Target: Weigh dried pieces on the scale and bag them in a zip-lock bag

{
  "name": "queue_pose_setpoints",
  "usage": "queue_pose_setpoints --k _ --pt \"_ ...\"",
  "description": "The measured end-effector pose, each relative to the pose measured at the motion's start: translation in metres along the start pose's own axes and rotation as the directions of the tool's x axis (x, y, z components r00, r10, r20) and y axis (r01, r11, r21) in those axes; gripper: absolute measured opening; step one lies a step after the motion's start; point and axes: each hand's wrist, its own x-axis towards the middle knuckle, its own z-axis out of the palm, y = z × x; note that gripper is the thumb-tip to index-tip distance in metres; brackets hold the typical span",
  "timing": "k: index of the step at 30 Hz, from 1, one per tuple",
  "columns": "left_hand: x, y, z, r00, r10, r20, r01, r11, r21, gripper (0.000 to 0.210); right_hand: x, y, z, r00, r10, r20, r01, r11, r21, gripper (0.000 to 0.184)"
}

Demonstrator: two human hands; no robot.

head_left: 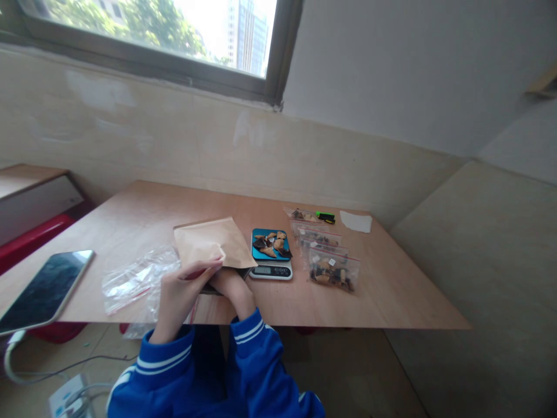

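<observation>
My left hand [180, 293] grips the lower edge of a brown paper envelope [213, 244] lying on the wooden table [139, 215]. My right hand [232, 287] is tucked under or into the envelope's near corner, fingers hidden. Both sleeves are blue with white stripes. Right of the envelope stands a small digital scale [270, 270] with a blue platform carrying several dark and tan dried pieces [272, 244]. Empty clear zip bags [134, 278] lie to the left of my hands.
Several filled zip bags with red seals [333, 270] lie in a row right of the scale. A green-black marker [325, 217] and a white paper slip [355, 221] sit at the back. A phone [46, 290] juts in at the left. Cables trail on the floor.
</observation>
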Motion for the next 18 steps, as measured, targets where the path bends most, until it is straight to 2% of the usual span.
queue_pose_setpoints --k 4,11,16,18 --pt "0.0 0.004 0.001 0.998 -0.019 -0.053 0.018 1.0 -0.016 0.02 -0.027 -0.012 -0.017 1.0 0.0 -0.005 0.0 0.998 0.059 0.045" --pt "0.001 0.01 0.0 0.994 -0.04 -0.099 0.035 0.998 -0.049 0.017 -0.058 -0.023 -0.05 1.0 0.006 -0.001 -0.006 0.96 0.281 0.038" --pt "0.001 0.012 -0.002 0.991 -0.054 -0.119 0.048 0.998 -0.051 0.014 -0.079 -0.025 -0.069 0.999 -0.017 0.031 -0.002 0.855 0.519 0.022" --pt "0.001 0.011 -0.004 0.988 -0.05 -0.145 0.042 0.998 -0.057 0.015 -0.087 -0.024 -0.083 1.0 -0.004 -0.015 0.012 0.782 0.623 0.011"
